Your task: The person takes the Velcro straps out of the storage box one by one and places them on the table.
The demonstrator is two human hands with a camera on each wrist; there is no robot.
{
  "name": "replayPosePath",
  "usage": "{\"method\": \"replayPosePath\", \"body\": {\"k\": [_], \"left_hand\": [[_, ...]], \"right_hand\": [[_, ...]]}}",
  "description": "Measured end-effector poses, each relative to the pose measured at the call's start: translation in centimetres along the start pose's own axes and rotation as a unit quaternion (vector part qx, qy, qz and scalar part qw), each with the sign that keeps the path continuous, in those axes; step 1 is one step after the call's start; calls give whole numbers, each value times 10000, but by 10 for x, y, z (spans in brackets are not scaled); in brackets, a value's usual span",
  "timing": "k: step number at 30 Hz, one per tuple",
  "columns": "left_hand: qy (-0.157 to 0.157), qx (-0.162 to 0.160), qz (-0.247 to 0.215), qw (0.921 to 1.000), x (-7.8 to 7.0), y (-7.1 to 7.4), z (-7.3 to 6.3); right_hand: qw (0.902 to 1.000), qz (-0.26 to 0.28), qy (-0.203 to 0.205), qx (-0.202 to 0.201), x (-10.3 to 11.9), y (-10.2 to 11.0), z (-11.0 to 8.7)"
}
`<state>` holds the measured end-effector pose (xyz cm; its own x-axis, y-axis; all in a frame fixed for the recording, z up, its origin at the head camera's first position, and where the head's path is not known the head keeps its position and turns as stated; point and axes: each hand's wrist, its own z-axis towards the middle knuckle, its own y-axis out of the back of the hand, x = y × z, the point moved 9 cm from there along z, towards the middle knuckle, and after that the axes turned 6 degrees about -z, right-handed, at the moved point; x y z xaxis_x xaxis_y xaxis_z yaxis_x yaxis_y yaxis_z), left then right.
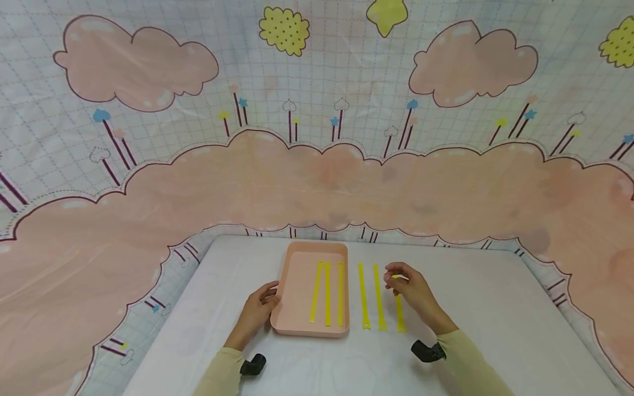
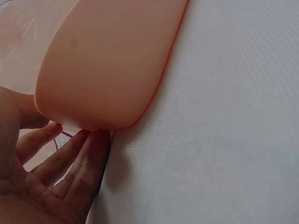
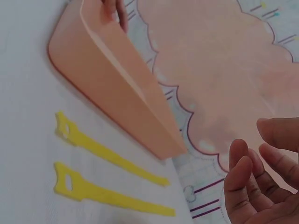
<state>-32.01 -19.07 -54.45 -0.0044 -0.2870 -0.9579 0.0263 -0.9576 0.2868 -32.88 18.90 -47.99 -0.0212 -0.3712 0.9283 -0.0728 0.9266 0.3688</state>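
Observation:
The pink tray lies on the white table, and my left hand touches its left side. In the left wrist view, the fingertips rest against the tray's outer wall. Three yellow hook-and-loop cable ties lie lengthwise in the tray's right half. Right of the tray are three more yellow cable ties, slotted ends toward me. My right hand hovers over the rightmost cable tie and partly hides it. Its fingers are loosely bent, with nothing visible between them in the right wrist view.
The white table extends on both sides of the tray and in front of it. A patterned cloth with clouds hangs behind and beside the table. Each wrist wears a black device.

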Motion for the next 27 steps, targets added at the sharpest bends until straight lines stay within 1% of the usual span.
{"method": "replayPosePath", "body": {"k": [6, 9, 14, 19, 22, 27], "left_hand": [[9, -37, 45, 10000, -1, 1, -1], [-48, -39, 64, 10000, -2, 1, -2], [-142, -41, 14, 9999, -4, 2, -3], [-107, -53, 20, 9999, -4, 1, -3], [-37, -77, 64, 9999, -2, 2, -3], [-32, -88, 76, 9999, -1, 2, -3]], "right_hand": [[9998, 18, 171, 110, 14, -9, -2], [9994, 25, 252, 219, 19, -15, -2], [9991, 92, 250, 322, 23, -27, 0], [9987, 147, 307, 380, 29, -38, 3], [9976, 253, 423, 483, 33, -45, 3], [9963, 391, 448, 620, 37, -58, 3]]}}
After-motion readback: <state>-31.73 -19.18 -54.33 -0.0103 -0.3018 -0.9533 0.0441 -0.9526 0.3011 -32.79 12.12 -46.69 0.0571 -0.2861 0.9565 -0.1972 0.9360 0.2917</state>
